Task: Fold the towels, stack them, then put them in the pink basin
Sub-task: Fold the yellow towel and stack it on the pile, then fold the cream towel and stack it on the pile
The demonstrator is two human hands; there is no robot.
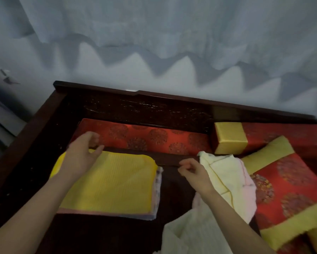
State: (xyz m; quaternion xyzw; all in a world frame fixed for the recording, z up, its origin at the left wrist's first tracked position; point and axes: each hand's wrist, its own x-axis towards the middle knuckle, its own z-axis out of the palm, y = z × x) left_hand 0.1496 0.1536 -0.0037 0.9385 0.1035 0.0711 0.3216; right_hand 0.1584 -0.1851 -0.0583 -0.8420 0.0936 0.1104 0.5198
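Note:
A folded yellow towel (pixel 113 182) lies on top of a stack of folded towels (pixel 158 200) on the dark wooden seat. My left hand (pixel 82 153) hovers over the towel's far left corner, fingers curled and apart, holding nothing. My right hand (pixel 194 173) is between the stack and a loose heap of pale yellow and pink towels (pixel 229 182), fingers loosely curled and empty. Another white towel (pixel 192 233) lies crumpled under my right forearm. No pink basin is in view.
The seat is a dark carved wooden bench (pixel 144 109) with a raised back and left arm. A red patterned cushion (pixel 154 136) lies along the back. A red and gold bolster (pixel 231 138) and pillow (pixel 289 195) sit at the right. A grey curtain (pixel 154 33) hangs behind.

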